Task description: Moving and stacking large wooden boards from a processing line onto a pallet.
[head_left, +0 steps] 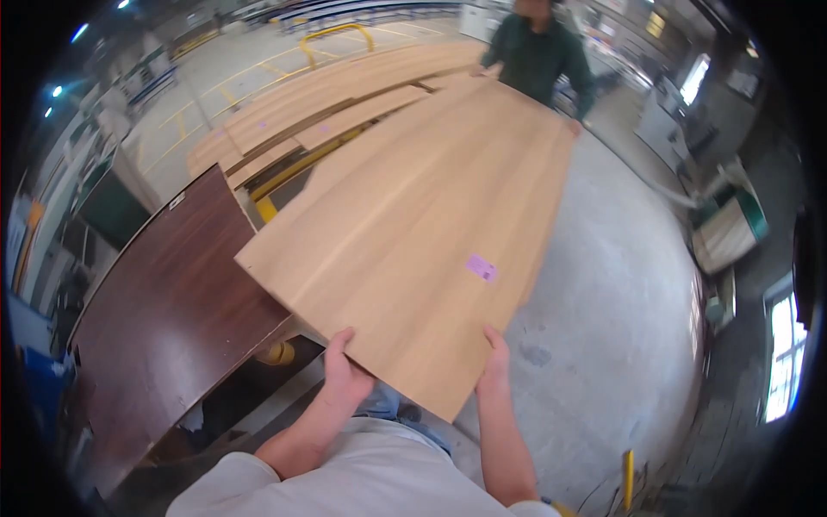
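A large light wood-grain panel stretches away from me, with a small pink label on its face. My left hand grips the near edge, thumb on top and fingers hidden underneath. Around the right side, close to the near corner, my right hand is closed in the same way. At the far end a person in a dark green top has hands at the panel's far corners.
To the left lies a dark reddish-brown panel. More light panels rest beyond it, near a yellow rail. Grey concrete floor extends on the right. A yellow post stands at lower right, and a green-edged object farther up.
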Available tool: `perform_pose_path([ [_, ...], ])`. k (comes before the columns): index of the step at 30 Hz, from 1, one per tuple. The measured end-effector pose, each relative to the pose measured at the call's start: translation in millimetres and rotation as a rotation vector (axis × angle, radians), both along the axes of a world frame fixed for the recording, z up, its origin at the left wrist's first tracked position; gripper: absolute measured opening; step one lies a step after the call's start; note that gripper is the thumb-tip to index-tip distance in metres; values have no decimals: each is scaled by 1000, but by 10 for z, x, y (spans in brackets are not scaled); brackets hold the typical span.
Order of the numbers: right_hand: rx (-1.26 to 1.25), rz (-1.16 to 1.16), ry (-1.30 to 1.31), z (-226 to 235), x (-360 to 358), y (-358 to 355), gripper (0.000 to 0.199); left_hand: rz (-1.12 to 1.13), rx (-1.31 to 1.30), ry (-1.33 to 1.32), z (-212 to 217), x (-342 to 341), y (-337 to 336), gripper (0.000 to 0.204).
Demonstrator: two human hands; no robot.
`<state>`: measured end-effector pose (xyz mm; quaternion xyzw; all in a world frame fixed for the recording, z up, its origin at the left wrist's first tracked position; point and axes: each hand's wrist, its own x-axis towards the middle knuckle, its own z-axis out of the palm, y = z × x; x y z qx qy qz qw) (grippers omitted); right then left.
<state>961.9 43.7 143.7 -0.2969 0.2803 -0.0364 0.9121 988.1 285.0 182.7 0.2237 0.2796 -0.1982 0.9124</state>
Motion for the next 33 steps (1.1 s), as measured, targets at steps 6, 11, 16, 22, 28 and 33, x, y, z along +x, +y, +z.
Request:
perform_pose_path([
  [6,-72,-63,-33,75,766,-894,45,-42,-80,43,-43,835,-888,53],
  [11,-76,-43,8,6,1782,-1422,46,-29,-94,134,-185,1913,-1435,46],
  [16,-170,-93,54,2,2922,-1804,46,-79,-88,120,-224,3128,-1836,54],
  [22,-82,-95,-26,-14,4169,-2194,44,-74,-46,77,-208,4457,-2293,56],
  [28,-30,-127,22,-223,5465,-2709,42,-76,-38,65,-465,5840,-2864,56],
  [33,-76,-155,41,-132,6383,-3113,44,-85,-8,37,-305,6793,-3333,55],
])
